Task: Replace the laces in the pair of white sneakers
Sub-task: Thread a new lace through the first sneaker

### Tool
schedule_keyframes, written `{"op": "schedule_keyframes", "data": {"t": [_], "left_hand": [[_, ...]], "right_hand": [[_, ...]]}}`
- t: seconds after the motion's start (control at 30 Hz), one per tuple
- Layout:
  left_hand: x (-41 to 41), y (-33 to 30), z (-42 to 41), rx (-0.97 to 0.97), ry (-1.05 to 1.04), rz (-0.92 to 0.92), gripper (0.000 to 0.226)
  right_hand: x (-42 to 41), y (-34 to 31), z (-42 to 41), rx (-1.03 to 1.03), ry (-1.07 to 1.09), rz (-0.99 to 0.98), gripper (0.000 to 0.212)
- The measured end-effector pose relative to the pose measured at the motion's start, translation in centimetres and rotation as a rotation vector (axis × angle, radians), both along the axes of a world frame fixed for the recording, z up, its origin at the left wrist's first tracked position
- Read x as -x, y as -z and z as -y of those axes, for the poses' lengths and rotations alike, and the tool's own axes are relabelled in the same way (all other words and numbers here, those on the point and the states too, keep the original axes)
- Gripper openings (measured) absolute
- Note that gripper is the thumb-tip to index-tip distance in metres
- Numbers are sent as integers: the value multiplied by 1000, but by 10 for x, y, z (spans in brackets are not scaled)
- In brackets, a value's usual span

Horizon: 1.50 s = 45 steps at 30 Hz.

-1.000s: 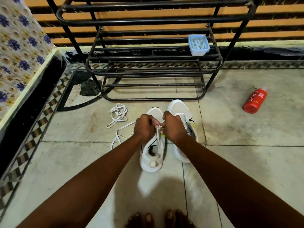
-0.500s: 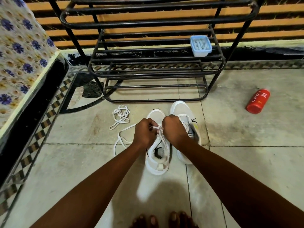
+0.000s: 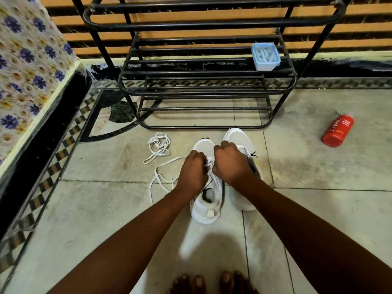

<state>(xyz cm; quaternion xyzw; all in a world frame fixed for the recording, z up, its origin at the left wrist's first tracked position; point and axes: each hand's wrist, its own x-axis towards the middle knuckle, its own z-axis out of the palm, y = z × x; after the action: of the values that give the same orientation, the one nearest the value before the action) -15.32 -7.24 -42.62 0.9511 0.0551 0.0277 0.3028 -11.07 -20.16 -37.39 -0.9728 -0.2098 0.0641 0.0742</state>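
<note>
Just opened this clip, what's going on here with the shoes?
A person is lacing a pair of white sneakers on the tiled floor. Both the left hand and the right hand pinch a white lace over the left sneaker; its loose length trails on the floor to the left. The right sneaker stands beside it. A second lace lies bunched on the floor near the black rack, which holds a small blue container. A red bottle lies off to the right.
</note>
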Motion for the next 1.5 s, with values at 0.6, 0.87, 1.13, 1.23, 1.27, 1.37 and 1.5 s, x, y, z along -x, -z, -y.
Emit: {"op": "schedule_keyframes", "data": {"t": [0.6, 0.87, 1.13, 1.23, 1.27, 1.37, 1.5], "left_hand": [[8, -1, 5, -316, -107, -48, 19], [8, 2, 4, -326, -114, -66, 30], [11, 0, 3, -351, -121, -69, 35], [10, 0, 4, -334, -127, -77, 34], [10, 0, 3, -333, -122, -76, 34], [10, 0, 2, -330, -116, -71, 35], [12, -1, 1, -337, -106, -72, 35]], "right_hand": [[-7, -1, -16, -640, 136, -130, 29], [-48, -45, 22, -476, -96, 101, 10], [-56, -68, 39, 478, -614, 8, 15], [-53, -60, 44, 288, -498, -29, 23], [-53, -60, 46, 293, -476, -82, 24], [-44, -58, 44, 452, -527, -39, 18], [-41, -63, 40, 172, -489, 204, 18]]}}
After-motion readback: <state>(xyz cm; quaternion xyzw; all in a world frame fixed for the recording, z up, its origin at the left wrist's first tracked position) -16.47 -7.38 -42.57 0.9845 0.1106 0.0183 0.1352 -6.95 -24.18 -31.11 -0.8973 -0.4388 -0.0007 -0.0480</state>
